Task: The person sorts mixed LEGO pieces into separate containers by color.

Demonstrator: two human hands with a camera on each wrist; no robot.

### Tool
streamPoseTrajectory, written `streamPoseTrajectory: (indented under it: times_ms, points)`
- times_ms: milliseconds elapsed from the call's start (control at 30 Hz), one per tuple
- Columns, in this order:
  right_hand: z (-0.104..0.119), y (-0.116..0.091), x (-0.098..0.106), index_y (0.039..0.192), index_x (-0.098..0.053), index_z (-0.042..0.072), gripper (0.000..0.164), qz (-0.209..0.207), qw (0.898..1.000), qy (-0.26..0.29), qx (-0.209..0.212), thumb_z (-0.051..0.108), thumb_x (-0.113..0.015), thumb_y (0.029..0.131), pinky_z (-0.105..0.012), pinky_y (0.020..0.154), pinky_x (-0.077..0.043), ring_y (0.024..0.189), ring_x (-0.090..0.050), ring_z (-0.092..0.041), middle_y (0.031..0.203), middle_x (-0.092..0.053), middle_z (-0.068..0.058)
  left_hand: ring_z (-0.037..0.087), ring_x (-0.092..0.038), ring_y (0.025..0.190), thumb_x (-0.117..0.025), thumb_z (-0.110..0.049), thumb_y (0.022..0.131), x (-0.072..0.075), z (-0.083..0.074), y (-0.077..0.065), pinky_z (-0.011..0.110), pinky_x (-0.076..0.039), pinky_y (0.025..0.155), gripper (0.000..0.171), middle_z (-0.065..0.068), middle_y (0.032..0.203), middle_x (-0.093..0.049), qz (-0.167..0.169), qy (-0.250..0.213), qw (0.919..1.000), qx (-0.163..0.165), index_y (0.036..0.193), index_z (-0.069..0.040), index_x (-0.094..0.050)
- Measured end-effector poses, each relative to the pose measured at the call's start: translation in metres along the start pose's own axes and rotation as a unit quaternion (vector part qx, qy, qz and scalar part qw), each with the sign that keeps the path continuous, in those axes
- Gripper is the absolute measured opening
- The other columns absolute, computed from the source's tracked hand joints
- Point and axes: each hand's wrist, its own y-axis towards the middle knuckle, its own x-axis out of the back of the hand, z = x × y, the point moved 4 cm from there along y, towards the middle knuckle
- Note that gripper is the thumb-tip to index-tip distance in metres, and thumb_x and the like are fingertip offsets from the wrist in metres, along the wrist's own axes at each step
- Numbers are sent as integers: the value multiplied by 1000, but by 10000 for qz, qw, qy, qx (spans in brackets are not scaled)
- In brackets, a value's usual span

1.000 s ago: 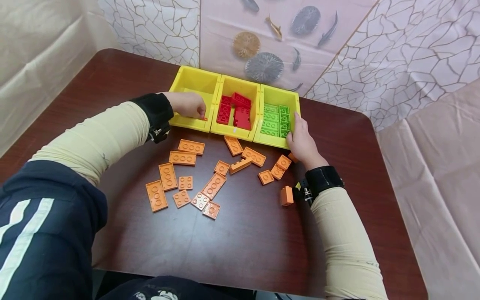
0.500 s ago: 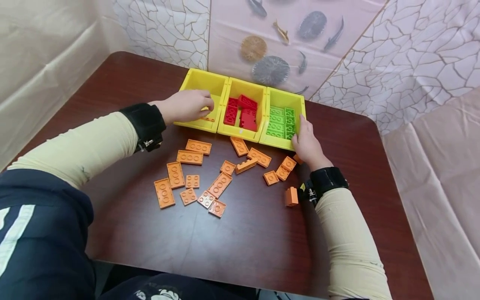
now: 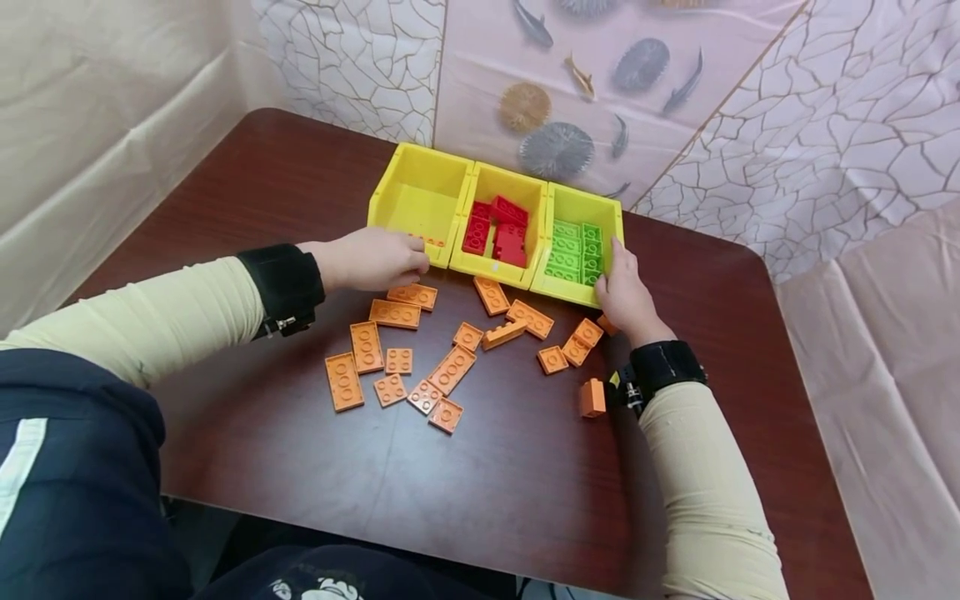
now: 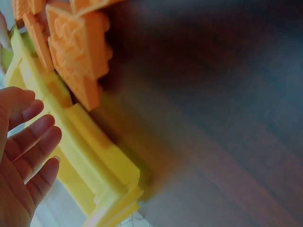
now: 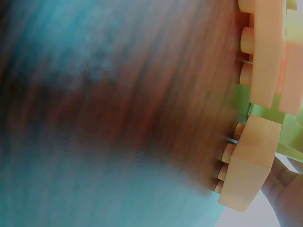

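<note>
The person's left hand is hovering at the near edge of the left yellow plastic bin, its grip hanging wide and holding nothing, the fingers loosely bent. An oblong orange plastic brick is lying just beyond the fingertips, partly covered by them from above, and another like it is sitting right beside. A row of small orange bits is showing inside that bin, by its near wall.

The person's right hand is holding the right yellow plastic bin by its outer near corner, its grip narrow around the wall. Light green plastic bricks are filling the floor of that one, while red plastic bricks are lying in the middle yellow plastic bin, between the other two.

More orange bricks are lying scattered over the dark reddish-brown surface, most of them flat; one tall orange block is standing near the black strap on the right wrist.
</note>
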Motion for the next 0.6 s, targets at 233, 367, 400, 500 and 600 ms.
streamPoseTrajectory:
  times_ms: [233,367,400,500,600]
  points:
    - [-2,-1,-1,149,9,12,65,22,10000,-13,-49,12,-31,97,-51,85,-38,108,-43,-39,150,-6,-21,20,-50,73,-65,-22,87,-12,-7,-2,32,-43,69,13,2,81,-53,271,-142,9994,-179,94,-11,-64]
    - [-1,-1,0,149,8,11,65,-3,10000,-38,-41,12,-31,97,-52,88,-37,110,-42,-39,150,-7,-21,20,-50,76,-65,-25,87,-16,-7,-4,31,-43,71,17,1,83,-54,458,-214,9987,-98,98,-12,-63]
    - [0,-1,0,149,8,11,65,-15,10000,-44,-36,12,-31,97,-52,88,-37,109,-42,-39,150,-7,-21,20,-50,76,-65,-25,87,-17,-7,-4,31,-43,71,17,1,84,-54,482,-239,9985,-62,99,-12,-63]
    - [1,-2,0,149,8,10,65,-33,10000,-65,23,12,-31,97,-53,89,-36,110,-43,-40,150,-6,-22,19,-50,74,-65,-23,88,-21,-6,-4,31,-42,67,14,1,82,-53,442,-280,9986,-93,96,-12,-62]
    - [1,-2,1,148,8,9,65,-30,9999,-91,45,12,-31,97,-53,90,-36,111,-43,-42,150,-6,-22,18,-49,72,-64,-21,88,-22,-6,-3,31,-41,65,12,1,81,-53,417,-303,9986,-115,94,-11,-62]
